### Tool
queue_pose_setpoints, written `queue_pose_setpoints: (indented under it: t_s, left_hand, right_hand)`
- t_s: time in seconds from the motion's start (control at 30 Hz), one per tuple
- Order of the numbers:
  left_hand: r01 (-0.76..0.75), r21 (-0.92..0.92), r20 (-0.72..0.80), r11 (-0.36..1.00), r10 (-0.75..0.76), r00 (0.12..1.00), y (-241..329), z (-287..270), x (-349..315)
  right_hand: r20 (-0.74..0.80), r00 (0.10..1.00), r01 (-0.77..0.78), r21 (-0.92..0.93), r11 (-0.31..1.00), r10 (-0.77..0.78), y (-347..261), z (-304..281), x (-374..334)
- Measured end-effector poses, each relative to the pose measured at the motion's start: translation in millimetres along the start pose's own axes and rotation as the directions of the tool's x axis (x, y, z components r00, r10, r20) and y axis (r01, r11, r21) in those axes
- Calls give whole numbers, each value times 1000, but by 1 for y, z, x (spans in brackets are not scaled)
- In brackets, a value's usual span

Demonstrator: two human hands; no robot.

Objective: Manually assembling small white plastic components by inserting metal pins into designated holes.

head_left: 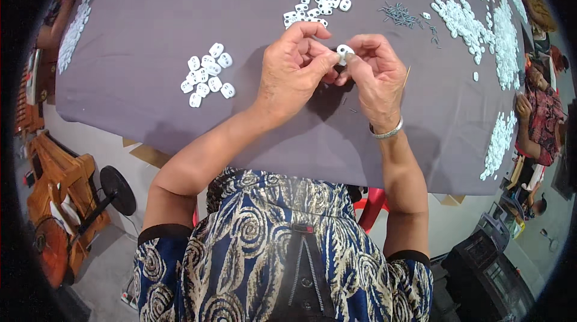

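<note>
Over the middle of the table, a small white oval cord lock (344, 51) with dark holes is pinched between my two hands. My left hand (291, 71) is closed, its thumb and finger at the piece's left side. The thumb and fingers of my right hand (377, 75) grip it from the right. A thin yellowish stick (408, 75) pokes out beside the right hand; its other end is hidden. Left of my left hand lies a loose group of similar white cord locks (211, 68). Just beyond my hands is another cluster of them (324, 3).
A heap of tiny dark grey springs or pins (399, 15) lies at the far right, with large spreads of white pieces (469, 27) beyond. More white pieces (76, 29) line the left edge. Another person's hand (524, 107) rests by the right edge of the grey-covered table (150, 15).
</note>
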State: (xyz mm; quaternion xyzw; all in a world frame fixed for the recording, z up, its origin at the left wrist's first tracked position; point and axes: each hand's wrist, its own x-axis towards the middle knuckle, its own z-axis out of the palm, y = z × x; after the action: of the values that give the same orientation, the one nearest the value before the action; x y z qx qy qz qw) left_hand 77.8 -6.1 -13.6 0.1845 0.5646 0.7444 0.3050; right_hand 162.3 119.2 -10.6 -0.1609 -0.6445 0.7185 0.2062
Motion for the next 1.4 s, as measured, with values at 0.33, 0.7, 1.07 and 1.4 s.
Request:
queue_pose_setpoints:
  t_s: [0.33, 0.7, 1.07, 1.4]
  left_hand:
    - [-4, 3, -12, 1000, 4, 1000, -1, 1, 5]
    - [90, 82, 56, 993, -95, 994, 1, -1, 6]
    - [82, 73, 60, 994, -87, 994, 7, 2, 3]
    - [-226, -21, 293, 974, 222, 930, 0, 3, -2]
  right_hand:
    - [151, 950, 308, -608, 732, -274, -10, -14, 8]
    - [412, 870, 492, -675, 551, -272, -5, -23, 13]
    - [426, 889, 454, -762, 463, -170, -6, -22, 7]
    - [436, 869, 476, -610, 634, -234, -2, -4, -6]
